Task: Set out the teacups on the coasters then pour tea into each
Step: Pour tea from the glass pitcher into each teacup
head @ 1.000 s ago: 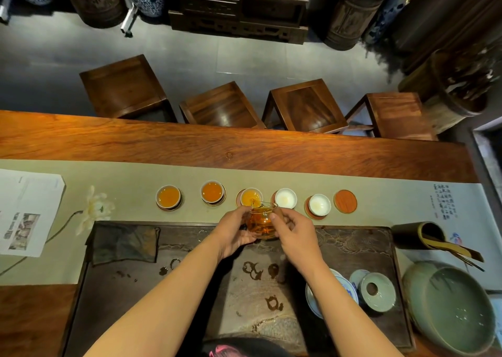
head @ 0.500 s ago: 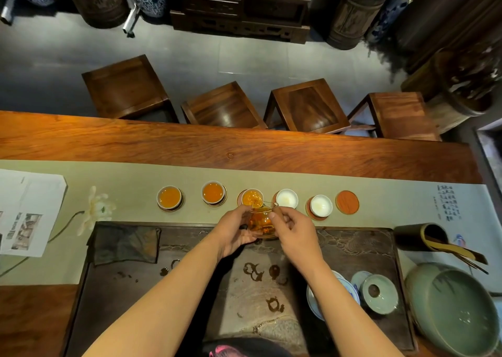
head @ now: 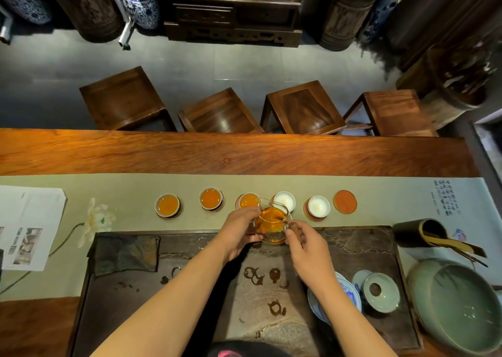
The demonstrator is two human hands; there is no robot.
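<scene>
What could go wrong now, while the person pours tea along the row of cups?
1. The glass pitcher hangs close above the third cup and the fourth cup; a low swing might knock one.
2. The spout is between cups, so drips could stain the table runner.
3. The last coaster has no cup, so the setting out is incomplete.

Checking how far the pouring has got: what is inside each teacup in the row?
Amber tea fills the three left teacups. The two right teacups look empty and white. The glass pitcher hides part of one.
</scene>
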